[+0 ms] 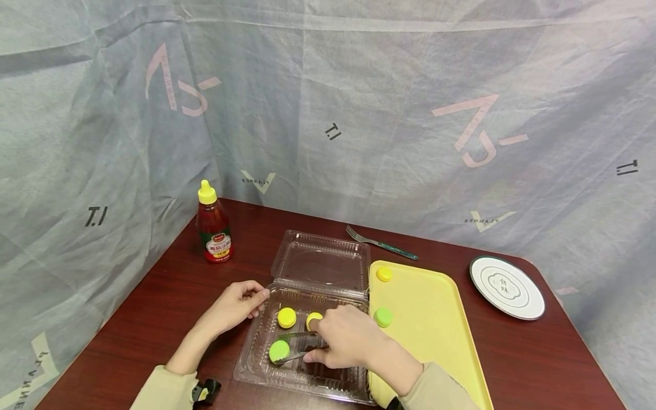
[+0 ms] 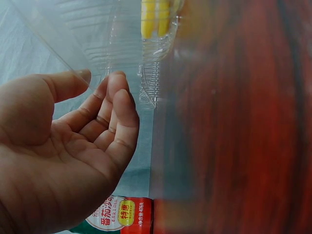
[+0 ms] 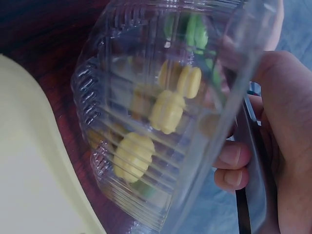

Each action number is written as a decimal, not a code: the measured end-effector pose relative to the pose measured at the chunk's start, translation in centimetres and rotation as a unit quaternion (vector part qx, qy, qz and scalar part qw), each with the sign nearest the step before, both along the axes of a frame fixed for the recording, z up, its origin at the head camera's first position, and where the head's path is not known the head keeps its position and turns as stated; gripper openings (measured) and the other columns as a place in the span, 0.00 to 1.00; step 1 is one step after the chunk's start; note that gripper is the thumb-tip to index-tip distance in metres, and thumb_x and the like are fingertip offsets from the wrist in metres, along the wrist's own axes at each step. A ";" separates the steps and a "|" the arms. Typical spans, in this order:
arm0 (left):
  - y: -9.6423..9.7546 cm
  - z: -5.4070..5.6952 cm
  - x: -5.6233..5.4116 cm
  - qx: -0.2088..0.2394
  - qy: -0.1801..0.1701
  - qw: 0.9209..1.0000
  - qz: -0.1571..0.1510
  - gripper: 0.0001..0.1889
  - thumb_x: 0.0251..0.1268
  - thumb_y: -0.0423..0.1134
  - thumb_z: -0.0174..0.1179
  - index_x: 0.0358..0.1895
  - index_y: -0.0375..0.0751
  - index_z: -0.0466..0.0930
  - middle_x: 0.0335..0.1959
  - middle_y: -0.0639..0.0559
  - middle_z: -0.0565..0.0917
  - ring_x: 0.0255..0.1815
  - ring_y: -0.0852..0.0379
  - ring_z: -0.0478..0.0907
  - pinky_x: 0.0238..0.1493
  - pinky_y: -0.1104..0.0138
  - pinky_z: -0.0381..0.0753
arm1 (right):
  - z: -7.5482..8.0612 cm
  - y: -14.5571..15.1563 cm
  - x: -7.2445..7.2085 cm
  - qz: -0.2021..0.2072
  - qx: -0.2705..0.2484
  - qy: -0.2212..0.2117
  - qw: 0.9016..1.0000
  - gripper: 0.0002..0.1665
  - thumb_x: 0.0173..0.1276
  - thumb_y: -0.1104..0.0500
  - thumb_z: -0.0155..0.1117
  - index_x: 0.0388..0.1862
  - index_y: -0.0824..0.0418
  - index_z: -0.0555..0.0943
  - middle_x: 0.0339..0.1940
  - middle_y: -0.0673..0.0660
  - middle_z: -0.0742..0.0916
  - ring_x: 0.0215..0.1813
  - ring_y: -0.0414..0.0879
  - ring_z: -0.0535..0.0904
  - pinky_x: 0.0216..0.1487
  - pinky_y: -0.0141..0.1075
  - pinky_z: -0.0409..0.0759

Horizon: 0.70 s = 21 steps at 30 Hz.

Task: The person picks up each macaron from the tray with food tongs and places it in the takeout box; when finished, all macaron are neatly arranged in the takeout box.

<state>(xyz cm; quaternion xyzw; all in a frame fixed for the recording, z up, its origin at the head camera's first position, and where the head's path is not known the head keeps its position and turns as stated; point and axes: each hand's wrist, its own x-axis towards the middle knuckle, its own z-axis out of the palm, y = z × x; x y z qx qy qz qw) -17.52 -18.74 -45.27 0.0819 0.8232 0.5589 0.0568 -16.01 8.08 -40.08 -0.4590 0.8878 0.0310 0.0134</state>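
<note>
A clear plastic clamshell box (image 1: 251,364) lies with its lid (image 1: 320,259) folded back. At its back left corner my left hand (image 1: 238,307) pinches the rim between thumb and fingers. My right hand (image 1: 348,336), over the box's right part, grips metal tongs (image 3: 256,165). Their arms reach left, one on each side of a green macaron (image 1: 279,351); whether they squeeze it I cannot tell. Behind it in the box sits a yellow macaron (image 1: 287,318). Another yellow macaron (image 1: 314,320) is partly covered by my right hand. Through the box wall, the right wrist view shows a further yellow macaron (image 3: 134,157).
Right of the box lies a yellow tray (image 1: 430,319), bearing a yellow macaron (image 1: 384,274) and a green macaron (image 1: 383,317). A fork (image 1: 389,247) lies behind the tray. A white plate (image 1: 507,287) is at the right, a ketchup bottle (image 1: 214,228) at the back left.
</note>
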 end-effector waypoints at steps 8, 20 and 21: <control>0.0 0.1 0.0 0.001 -0.001 1.000 -0.001 0.11 0.75 0.37 0.57 0.39 0.29 0.80 0.24 0.49 0.78 0.25 0.55 0.76 0.28 0.66 0.80 | -0.1 0.2 -0.1 0.007 -0.001 0.008 1.000 0.27 0.62 0.28 0.64 0.26 0.49 0.76 0.10 0.40 0.63 0.14 0.34 0.61 0.19 0.29 0.66; 0.0 0.1 0.1 0.002 -0.001 1.000 -0.001 0.11 0.75 0.37 0.57 0.39 0.30 0.80 0.24 0.50 0.78 0.25 0.56 0.76 0.28 0.66 0.79 | 0.6 1.2 0.0 -0.003 -0.012 -0.010 1.000 0.28 0.62 0.28 0.64 0.29 0.50 0.78 0.07 0.40 0.60 0.13 0.35 0.61 0.18 0.30 0.63; 0.0 0.1 0.2 0.002 0.001 1.000 -0.001 0.11 0.75 0.38 0.57 0.38 0.31 0.80 0.24 0.50 0.78 0.24 0.56 0.76 0.28 0.67 0.79 | 0.7 1.4 0.0 -0.005 -0.015 -0.015 1.000 0.28 0.62 0.28 0.64 0.29 0.51 0.78 0.07 0.39 0.60 0.13 0.35 0.61 0.19 0.30 0.64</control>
